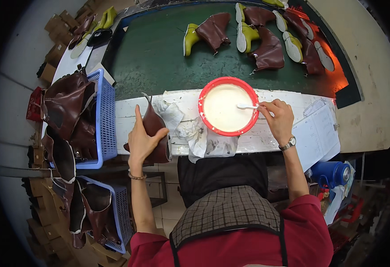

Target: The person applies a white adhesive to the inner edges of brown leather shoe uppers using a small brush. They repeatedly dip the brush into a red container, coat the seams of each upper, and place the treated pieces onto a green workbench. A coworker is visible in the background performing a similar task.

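Note:
At the white bench edge, my left hand holds a brown leather boot upper. Its thumb lies across the leather and its index finger stretches up along the side; the other fingers are hidden. To the right, a red-rimmed bowl contains a thick cream-white liquid. My right hand, with a watch on its wrist, pinches a slim white brush like a toothbrush at the bowl's right rim. The brush's far end is over or in the liquid; its bristles cannot be made out.
Blue baskets of brown boot uppers stand at left. Yellow-green and brown boots lie on a green belt, near an orange glow at right. Crumpled rags, papers and a blue jug are nearby.

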A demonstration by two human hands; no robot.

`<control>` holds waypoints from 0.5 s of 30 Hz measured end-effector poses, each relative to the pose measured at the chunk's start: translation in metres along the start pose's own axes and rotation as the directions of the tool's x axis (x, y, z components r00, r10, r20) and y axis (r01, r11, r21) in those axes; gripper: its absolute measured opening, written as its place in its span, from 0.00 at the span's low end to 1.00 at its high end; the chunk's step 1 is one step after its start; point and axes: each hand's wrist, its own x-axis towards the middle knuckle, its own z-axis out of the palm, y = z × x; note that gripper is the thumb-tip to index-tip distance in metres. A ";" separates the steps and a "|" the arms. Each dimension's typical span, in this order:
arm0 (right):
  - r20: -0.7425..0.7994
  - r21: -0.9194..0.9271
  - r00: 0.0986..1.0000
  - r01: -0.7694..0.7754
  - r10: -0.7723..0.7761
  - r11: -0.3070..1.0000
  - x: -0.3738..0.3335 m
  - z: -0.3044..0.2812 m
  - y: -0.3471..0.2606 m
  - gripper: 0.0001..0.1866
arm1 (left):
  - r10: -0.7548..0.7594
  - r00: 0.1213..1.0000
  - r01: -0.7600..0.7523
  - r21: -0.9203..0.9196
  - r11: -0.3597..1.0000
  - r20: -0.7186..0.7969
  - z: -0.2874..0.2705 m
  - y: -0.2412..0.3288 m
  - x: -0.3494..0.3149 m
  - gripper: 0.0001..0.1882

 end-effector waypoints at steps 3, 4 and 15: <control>-0.003 -0.041 0.996 0.085 -0.085 0.996 0.003 -0.001 -0.010 0.08 | -0.015 0.978 0.002 -0.061 0.998 -0.207 0.010 -0.009 0.004 0.52; -0.011 -0.033 0.996 0.085 -0.086 0.996 0.003 -0.004 -0.010 0.08 | -0.072 0.970 0.047 -0.111 0.993 -0.230 0.010 -0.012 0.005 0.48; 0.115 0.584 0.990 -0.136 0.084 0.800 0.019 -0.025 -0.014 0.09 | 0.096 0.914 0.321 -0.848 0.421 0.394 -0.042 0.060 -0.018 0.11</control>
